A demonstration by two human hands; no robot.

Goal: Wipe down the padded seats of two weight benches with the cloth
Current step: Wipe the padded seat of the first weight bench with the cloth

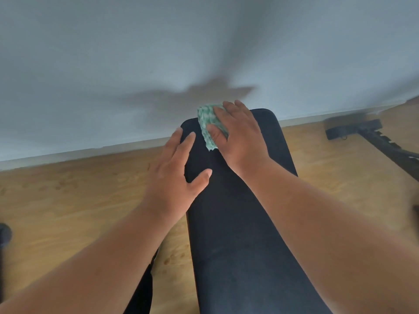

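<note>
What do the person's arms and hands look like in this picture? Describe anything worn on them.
Both forearms are bare as far as the frame shows: no sleeves in view. The left hand and right hand wear no gloves, and no rings, watch or wristbands are visible. Fingernails are short and unpainted.

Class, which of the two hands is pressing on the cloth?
The right hand presses the green cloth; the left hand rests on bare black padding.

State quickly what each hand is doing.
Left hand: open, flat on the bench pad, holding nothing.
Right hand: open, fingers pressing the cloth onto the pad.
</note>
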